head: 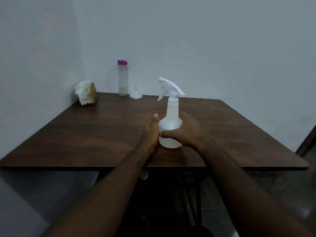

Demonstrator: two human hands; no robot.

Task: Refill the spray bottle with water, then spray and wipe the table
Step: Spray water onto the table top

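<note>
**Spray bottle, held on table**

Item: translucent white plastic spray bottle (171,127), trigger head on, upright on dark brown wooden table (85,134), front centre. Grip: right hand (188,132) wrapped around its body; left hand (151,132) against its left side, finger curl hidden. Far edge: clear purple-capped water bottle (122,79), small white funnel (136,94).

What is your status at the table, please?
Right hand grips spray bottle, trigger head on. Left hand flat against its side. Water bottle and funnel at far edge, untouched. No obstruction.
</note>
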